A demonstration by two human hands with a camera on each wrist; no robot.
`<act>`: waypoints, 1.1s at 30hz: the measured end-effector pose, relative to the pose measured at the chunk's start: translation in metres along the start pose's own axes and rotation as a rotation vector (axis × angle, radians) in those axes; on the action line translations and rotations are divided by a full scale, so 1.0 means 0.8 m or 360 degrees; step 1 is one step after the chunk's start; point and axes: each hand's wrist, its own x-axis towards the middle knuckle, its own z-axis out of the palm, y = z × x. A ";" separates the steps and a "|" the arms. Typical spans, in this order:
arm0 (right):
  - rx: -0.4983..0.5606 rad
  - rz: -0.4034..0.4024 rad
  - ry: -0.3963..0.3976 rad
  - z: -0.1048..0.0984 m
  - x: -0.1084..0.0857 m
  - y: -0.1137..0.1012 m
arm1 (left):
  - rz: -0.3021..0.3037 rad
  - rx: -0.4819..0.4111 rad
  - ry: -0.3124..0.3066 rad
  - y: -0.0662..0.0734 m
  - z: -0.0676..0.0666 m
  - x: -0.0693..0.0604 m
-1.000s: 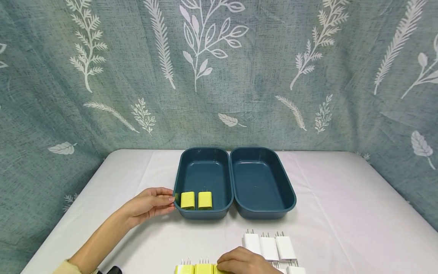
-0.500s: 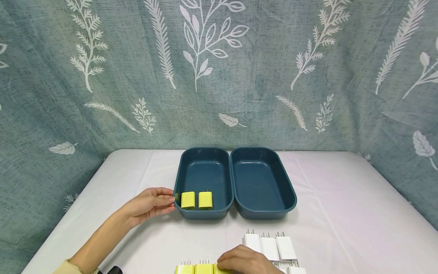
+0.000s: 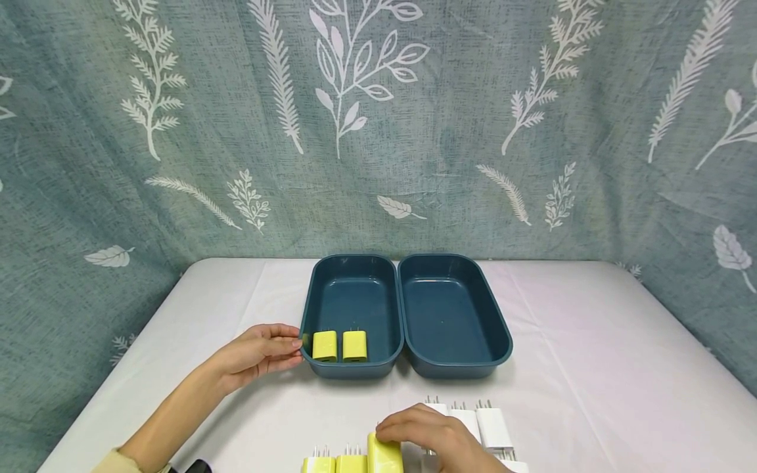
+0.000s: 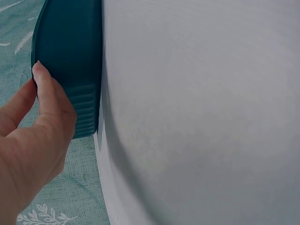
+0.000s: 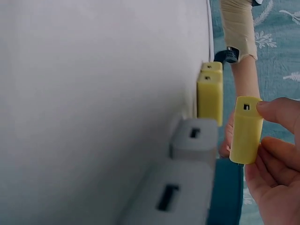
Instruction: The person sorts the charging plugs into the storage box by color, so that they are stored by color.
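My left hand (image 3: 260, 355) pinches the near left rim of the left blue tray (image 3: 355, 305); the left wrist view shows the thumb and fingers (image 4: 45, 89) on that rim. Inside this tray, two yellow USB chargers (image 3: 354, 346) lie side by side at the near end. Between the thumb and fingers of my right hand (image 3: 434, 437) is another yellow USB charger (image 3: 384, 455), lifted off the table, its port visible in the right wrist view (image 5: 247, 133). Two more yellow chargers (image 3: 351, 464) lie just left of it, partly cut off by the frame edge.
A second blue tray (image 3: 451, 318), with nothing in it, stands against the right side of the first. Several white chargers (image 3: 493, 428) lie in rows, partly hidden behind my right hand. A white cloth (image 3: 591, 368) covers the table, and a patterned curtain (image 3: 437, 164) hangs behind.
My right hand has raised the yellow charger from the row on the table and moved it slightly forward. The left hand and both trays stay where they were.
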 end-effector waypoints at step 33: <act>-0.0335 0.0239 0.0303 -0.083 0.083 0.036 | 0.0001 0.0045 -0.0022 0.002 0.000 0.001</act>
